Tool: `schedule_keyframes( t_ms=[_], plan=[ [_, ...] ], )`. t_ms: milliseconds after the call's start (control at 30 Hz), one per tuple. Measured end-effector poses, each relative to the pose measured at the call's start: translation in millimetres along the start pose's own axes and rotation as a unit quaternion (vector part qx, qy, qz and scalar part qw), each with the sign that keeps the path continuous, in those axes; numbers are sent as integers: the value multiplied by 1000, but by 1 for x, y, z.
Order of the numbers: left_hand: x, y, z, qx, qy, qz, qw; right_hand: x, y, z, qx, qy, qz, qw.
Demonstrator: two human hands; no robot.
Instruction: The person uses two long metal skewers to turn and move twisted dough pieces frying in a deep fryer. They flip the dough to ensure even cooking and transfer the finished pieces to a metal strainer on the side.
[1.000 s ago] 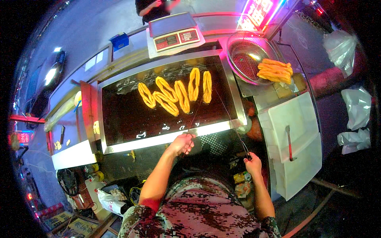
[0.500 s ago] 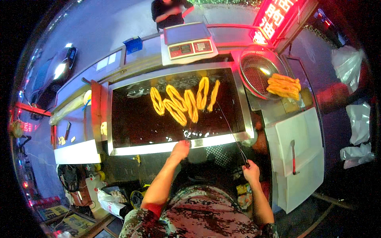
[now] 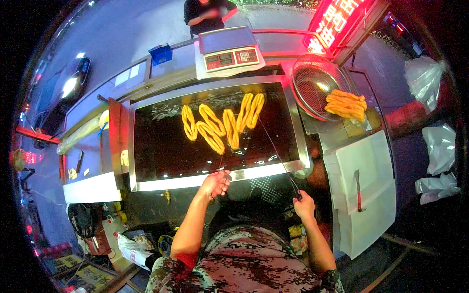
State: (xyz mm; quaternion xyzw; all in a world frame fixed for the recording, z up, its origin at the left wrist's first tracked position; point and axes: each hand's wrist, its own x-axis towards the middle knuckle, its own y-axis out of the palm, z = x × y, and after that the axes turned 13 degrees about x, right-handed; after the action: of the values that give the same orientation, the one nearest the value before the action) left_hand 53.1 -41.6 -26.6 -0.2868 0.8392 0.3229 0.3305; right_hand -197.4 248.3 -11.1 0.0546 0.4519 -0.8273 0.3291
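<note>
Several golden fried dough sticks (image 3: 211, 119) float in the dark oil of a wide rectangular fryer (image 3: 304, 141) with a metal rim. My right hand (image 3: 305, 205), at the fryer's front right, is closed around the dark handle end of a long thin metal rod (image 3: 276, 152). The rod slants up and left over the oil, its far end close to the rightmost dough stick (image 3: 255, 110). At the front rim, my left hand (image 3: 215, 185) has its fingers curled round a thin dark rod (image 3: 222, 161), which reaches toward the middle dough sticks; its far end is hard to make out.
A round wire basket (image 3: 320, 83) stands right of the fryer, with fried dough sticks (image 3: 346, 104) at its edge. Beyond the fryer sits a scale (image 3: 230, 57). White boards (image 3: 364, 180) carry a red-handled tool (image 3: 359, 193). Opposite me stands a person (image 3: 207, 17).
The rightmost dough stick has shifted left against its neighbour and shows a broader face. The right-hand rod's far end has moved left with it. My left hand has turned and moved slightly left.
</note>
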Motion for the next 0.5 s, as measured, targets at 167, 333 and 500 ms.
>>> schedule_keyframes(
  t_ms=[167,333,500],
  plan=[
    [1,4,6,189,-20,-104,976,1,0,13,-23,17,17,999],
    [-15,10,11,366,-37,-189,911,1,-7,15,-67,41,26,997],
    [-39,-19,54,546,16,-256,797,-7,-17,5,-42,37,29,998]
  ],
)
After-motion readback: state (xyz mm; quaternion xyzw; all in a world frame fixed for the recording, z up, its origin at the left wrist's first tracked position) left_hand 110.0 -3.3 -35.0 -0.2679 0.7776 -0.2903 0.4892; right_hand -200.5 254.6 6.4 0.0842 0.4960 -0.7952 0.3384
